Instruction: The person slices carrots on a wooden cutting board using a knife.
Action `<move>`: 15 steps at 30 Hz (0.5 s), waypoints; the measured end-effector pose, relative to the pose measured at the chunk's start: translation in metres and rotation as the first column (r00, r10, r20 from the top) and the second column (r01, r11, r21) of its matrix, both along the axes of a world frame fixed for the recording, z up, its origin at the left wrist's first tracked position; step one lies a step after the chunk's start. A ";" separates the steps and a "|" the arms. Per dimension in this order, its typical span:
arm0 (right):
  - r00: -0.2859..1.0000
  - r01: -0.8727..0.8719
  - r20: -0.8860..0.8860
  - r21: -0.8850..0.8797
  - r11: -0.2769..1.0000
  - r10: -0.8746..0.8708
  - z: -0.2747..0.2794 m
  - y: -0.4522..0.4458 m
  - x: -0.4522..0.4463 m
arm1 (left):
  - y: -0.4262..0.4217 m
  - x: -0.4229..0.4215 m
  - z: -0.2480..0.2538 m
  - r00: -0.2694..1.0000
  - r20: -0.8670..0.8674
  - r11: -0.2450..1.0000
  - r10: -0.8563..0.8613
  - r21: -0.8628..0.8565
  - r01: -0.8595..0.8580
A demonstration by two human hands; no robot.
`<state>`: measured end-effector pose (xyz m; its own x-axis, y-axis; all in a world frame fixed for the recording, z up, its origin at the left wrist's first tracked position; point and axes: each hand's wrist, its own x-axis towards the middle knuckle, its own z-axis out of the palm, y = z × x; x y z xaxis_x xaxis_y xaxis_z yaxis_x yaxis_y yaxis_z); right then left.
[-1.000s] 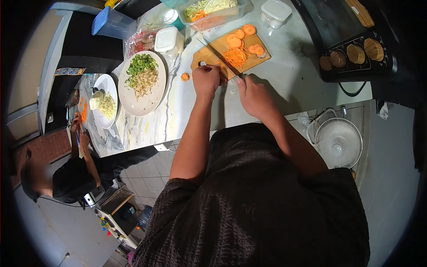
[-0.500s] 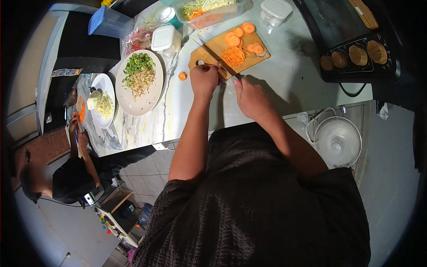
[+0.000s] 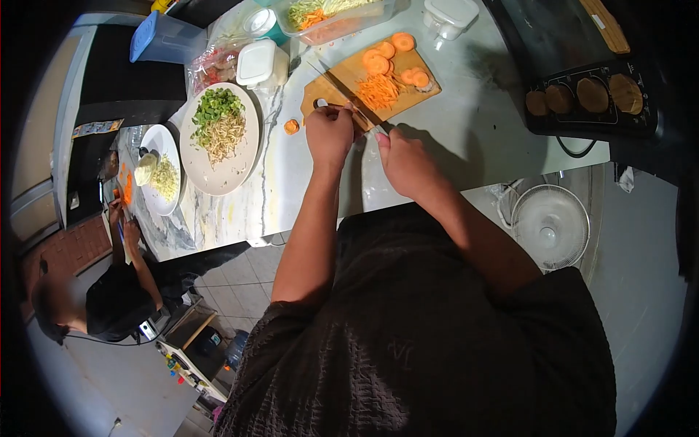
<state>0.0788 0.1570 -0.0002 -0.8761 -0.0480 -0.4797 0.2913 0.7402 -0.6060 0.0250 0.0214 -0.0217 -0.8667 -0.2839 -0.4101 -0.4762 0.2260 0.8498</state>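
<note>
On the wooden cutting board (image 3: 357, 67), my left hand (image 3: 329, 135) is closed, its curled fingertips pressing a small bit of carrot that they mostly hide. My right hand (image 3: 409, 162) grips the handle of a knife (image 3: 345, 90); the blade points away to the upper left and lies across the board beside my left fingertips. Right of the blade is a pile of carrot shreds (image 3: 378, 92). Round carrot slices (image 3: 376, 64) are stacked behind it, with more at the board's right side. A carrot end (image 3: 291, 127) rests on the counter left of the board.
Left stands a plate (image 3: 227, 183) of chopped greens and bean sprouts, then a smaller white plate (image 3: 170, 207). White-lidded tubs (image 3: 257, 61) and a clear container (image 3: 342, 33) of shredded vegetables are behind. An appliance with knobs (image 3: 593, 95) is right. A co-worker (image 3: 120, 302) cuts carrot far left.
The view has shifted slightly, so the counter items appear a little further left. My hands stay at the board, with the knife still beside my left fingers.
</note>
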 end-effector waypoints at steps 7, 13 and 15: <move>1.000 0.020 -0.024 0.008 1.000 -0.020 -0.007 -0.002 -0.002 | -0.003 0.002 -0.007 1.000 -0.030 1.000 -0.007 0.012 0.008; 0.999 0.040 -0.033 0.000 0.999 -0.040 -0.006 -0.006 -0.006 | -0.002 -0.001 0.001 1.000 -0.005 0.999 -0.008 0.051 0.008; 0.996 0.059 -0.068 0.024 0.998 -0.057 -0.003 -0.007 -0.004 | -0.003 -0.001 0.002 1.000 0.010 0.996 -0.006 0.084 0.005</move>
<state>0.0750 0.1503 -0.0034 -0.9075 0.0155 -0.4199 0.2934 0.7387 -0.6069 0.0244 0.0183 -0.0197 -0.8636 -0.2437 -0.4414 -0.4842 0.1567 0.8608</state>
